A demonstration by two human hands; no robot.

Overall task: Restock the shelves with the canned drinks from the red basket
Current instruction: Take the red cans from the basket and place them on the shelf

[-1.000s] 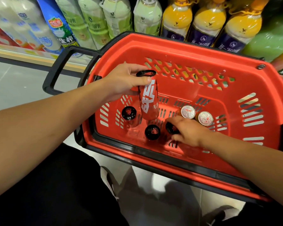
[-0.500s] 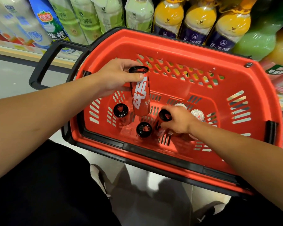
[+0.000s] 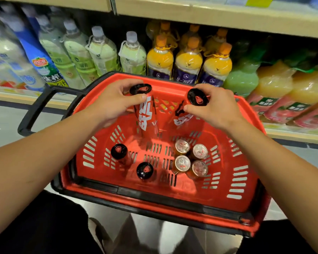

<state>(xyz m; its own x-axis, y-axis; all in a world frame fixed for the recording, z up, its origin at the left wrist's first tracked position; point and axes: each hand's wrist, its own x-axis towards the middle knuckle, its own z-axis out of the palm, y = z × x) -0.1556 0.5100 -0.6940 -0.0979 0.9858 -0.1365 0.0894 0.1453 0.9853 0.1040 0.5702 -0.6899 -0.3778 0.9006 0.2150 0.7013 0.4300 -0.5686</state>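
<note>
A red basket point(image 3: 246, 180) with a black rim sits on the floor in front of me. My left hand point(image 3: 112, 105) grips a tall red can with a black top point(image 3: 146, 114) near its upper end, held above the basket. My right hand point(image 3: 215, 109) grips a second red can point(image 3: 184, 116) by its black top, tilted, also lifted over the basket. Two more black-topped red cans point(image 3: 119, 152) point(image 3: 144, 170) stand upright on the basket floor at the left. Several silver-topped cans point(image 3: 190, 159) stand grouped at the right.
A low shelf behind the basket holds large bottles: pale green ones point(image 3: 103, 50), orange ones with purple labels point(image 3: 188, 61), and green and orange juice bottles point(image 3: 275, 85) at the right. A wooden shelf board point(image 3: 209, 13) runs above them. The basket's black handle point(image 3: 35, 110) sticks out left.
My right hand has lifted a red can out of the basket and up to the level of the left hand's can. The view has tilted up, showing more of the shelf.
</note>
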